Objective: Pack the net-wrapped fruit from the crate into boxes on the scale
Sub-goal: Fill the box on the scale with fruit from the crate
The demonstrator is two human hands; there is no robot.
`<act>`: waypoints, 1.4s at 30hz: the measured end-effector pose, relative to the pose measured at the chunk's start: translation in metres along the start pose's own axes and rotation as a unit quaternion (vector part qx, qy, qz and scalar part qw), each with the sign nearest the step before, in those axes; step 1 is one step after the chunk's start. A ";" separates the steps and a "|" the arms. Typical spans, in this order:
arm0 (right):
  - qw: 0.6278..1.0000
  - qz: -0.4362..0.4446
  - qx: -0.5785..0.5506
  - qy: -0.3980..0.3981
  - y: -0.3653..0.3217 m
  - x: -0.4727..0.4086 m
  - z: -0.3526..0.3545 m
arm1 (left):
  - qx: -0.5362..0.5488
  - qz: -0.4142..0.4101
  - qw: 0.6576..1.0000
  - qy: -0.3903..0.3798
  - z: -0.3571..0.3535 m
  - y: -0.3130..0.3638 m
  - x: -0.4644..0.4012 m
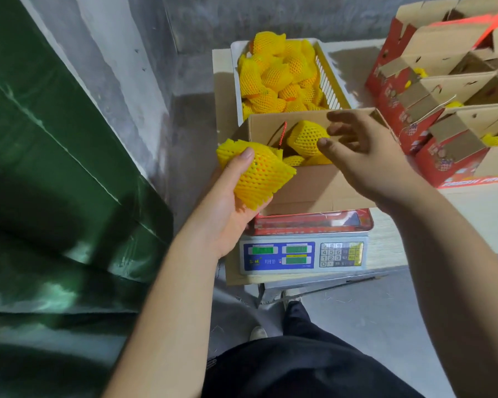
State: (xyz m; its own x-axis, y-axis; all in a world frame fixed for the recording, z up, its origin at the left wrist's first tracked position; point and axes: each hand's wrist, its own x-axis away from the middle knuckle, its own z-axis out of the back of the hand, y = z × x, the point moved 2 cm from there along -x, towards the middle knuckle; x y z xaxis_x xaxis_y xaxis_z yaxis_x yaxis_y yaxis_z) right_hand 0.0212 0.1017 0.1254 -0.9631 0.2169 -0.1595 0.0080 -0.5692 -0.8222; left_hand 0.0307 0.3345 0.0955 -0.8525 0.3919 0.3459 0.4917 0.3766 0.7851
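grey concrete wall and floor filled the top and left of the frame, with a green sheet at far left. at centre stood the scale, carrying an open cardboard box; behind it, toward the top, sat the white crate heaped with yellow net-wrapped fruit. filled red boxes stood at upper right.

our left hand cupped one wrapped fruit from below, thumb curled over its top, just left of the box's edge. our right hand hung over the box with fingers spread and loose, gripping nothing; a second fruit sat at its fingertips, inside the box on top of others. whether they touched it, we could not tell.

we judged the foam net soft and grippy, the fruit light but bruisable, best cradled around its middle rather than pinched by the net's loose ends.
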 end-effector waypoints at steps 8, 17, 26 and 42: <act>0.972 0.054 -0.079 -0.215 -0.041 0.032 -0.018 | -0.059 -0.026 0.997 -0.034 -0.010 -0.007 0.001; 0.974 0.089 -0.089 -0.190 -0.051 0.045 -0.027 | -0.155 -0.072 0.985 -0.027 -0.011 -0.003 0.017; 0.987 0.128 -0.089 -0.045 -0.054 0.028 -0.013 | -0.115 -0.039 0.993 0.007 -0.010 -0.005 0.022; 0.979 -0.008 0.173 -0.108 -0.032 0.012 -0.033 | -0.357 -0.144 0.917 0.107 0.005 0.001 0.018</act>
State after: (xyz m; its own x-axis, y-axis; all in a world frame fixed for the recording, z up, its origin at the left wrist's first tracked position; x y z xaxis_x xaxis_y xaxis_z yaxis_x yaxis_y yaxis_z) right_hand 0.0185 0.1488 0.1319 -0.9971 0.0767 0.0008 -0.0628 -0.8103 -0.5826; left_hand 0.0173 0.3464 0.0998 -0.9815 0.1609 0.1041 0.0639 -0.2374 0.9693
